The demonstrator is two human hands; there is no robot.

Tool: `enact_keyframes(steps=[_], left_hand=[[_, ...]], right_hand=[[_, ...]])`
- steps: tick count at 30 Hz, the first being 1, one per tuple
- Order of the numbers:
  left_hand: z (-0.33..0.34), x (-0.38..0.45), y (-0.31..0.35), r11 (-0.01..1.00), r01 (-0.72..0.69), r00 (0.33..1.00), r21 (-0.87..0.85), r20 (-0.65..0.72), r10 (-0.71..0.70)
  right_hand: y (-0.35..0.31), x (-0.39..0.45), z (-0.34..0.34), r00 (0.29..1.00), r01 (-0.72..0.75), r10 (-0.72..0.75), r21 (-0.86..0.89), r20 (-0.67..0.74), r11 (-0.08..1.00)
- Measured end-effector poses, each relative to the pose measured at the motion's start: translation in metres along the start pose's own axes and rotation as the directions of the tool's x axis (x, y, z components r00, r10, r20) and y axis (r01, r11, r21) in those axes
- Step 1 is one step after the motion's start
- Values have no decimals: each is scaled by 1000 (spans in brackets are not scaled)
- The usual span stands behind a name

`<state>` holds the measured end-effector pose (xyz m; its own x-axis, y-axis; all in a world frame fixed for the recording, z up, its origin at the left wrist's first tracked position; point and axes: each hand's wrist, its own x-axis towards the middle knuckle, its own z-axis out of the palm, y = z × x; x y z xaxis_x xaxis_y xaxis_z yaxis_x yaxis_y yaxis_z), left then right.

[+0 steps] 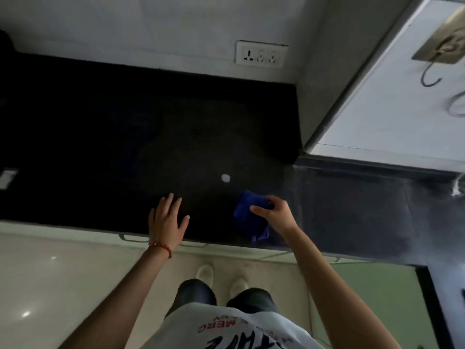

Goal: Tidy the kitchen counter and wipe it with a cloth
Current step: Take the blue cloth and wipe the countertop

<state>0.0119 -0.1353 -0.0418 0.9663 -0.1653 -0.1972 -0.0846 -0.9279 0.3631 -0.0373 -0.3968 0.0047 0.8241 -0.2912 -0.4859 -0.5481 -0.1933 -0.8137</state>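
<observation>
Head view: blue cloth [247, 217] bunched on black bench [100, 137] near its front edge; right hand [273, 215] grip curled round cloth top; left hand [167, 220] left of cloth, fingers spread flat on bench; small white spot [225, 177] just behind cloth; wall socket [261, 56] farther behind.

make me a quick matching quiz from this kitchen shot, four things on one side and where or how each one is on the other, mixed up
Things:
1. blue cloth
2. left hand
3. wall socket
4. small white spot

Places or states:
A. on the pale wall above the back of the counter
B. flat on the dark counter, fingers spread, near the front edge
C. bunched in the grip of the right hand
D. alone on the counter, just beyond the two hands

Pairs: 1-C, 2-B, 3-A, 4-D
</observation>
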Motion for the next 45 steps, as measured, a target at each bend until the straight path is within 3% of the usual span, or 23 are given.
enact_keyframes(steps=[1, 3, 5, 6, 9, 14, 19, 23, 26, 28, 32, 34, 36, 37, 38, 40, 42, 44, 45], left_hand=[[-1, 2, -4, 1000, -4, 1000, 22, 7, 4], [-3, 6, -12, 997, -20, 1000, 68, 16, 18], [-6, 8, -21, 994, -42, 999, 102, 27, 40], [-7, 9, -24, 992, -57, 998, 116, 37, 52], [-8, 9, -29, 984, -83, 995, 159, 72, 73], [-7, 9, -28, 980, -57, 995, 192, 94, 39], [-6, 12, -28, 974, -49, 994, 221, 107, 26], [-6, 13, -29, 971, -46, 993, 233, 113, 20], [-6, 13, -29, 971, -48, 993, 235, 114, 22], [-7, 13, -28, 970, -52, 994, 238, 109, 27], [-6, 16, -30, 966, -45, 993, 254, 114, 16], [-6, 16, -30, 961, -60, 994, 269, 106, 32], [-5, 16, -30, 962, -68, 994, 264, 104, 42], [-5, 16, -30, 963, -65, 994, 261, 103, 40], [-6, 17, -30, 964, -60, 994, 259, 106, 33], [-6, 18, -30, 965, -57, 993, 256, 113, 29], [-6, 18, -31, 966, -54, 994, 252, 110, 26], [-6, 18, -30, 962, -64, 995, 267, 87, 42], [-5, 18, -30, 962, -70, 996, 264, 80, 51]], right_hand=[[-1, 4, 4, 1000, 11, -14, -165, -19, 986], [1, 4, 8, 978, 94, -176, -511, -115, 855], [6, -3, 13, 919, 192, -375, -691, -124, 697], [12, -6, 17, 912, 229, -403, -715, -81, 661], [30, -12, 34, 942, 243, -334, -720, 16, 650], [24, 13, 50, 946, 217, -324, -750, 4, 624], [-18, 67, 68, 952, 183, -302, -714, -42, 676], [-26, 67, 83, 924, 346, -345, -746, 165, 569], [-3, 50, 67, 869, 438, -422, -798, 259, 413], [-2, 63, 51, 880, 368, -445, -831, 166, 418], [-36, 99, 69, 957, 149, -287, -774, -44, 615], [-41, 89, 93, 929, 302, -356, -770, 104, 563], [-26, 71, 98, 850, 498, -411, -755, 329, 425], [-19, 69, 91, 825, 535, -426, -758, 372, 373], [-19, 77, 83, 809, 538, -473, -766, 350, 353], [-29, 104, 73, 869, 379, -481, -784, 118, 492], [-43, 116, 82, 941, 221, -339, -757, -1, 615], [-44, 101, 102, 901, 362, -413, -752, 132, 550], [-38, 88, 108, 843, 490, -459, -752, 281, 440]])
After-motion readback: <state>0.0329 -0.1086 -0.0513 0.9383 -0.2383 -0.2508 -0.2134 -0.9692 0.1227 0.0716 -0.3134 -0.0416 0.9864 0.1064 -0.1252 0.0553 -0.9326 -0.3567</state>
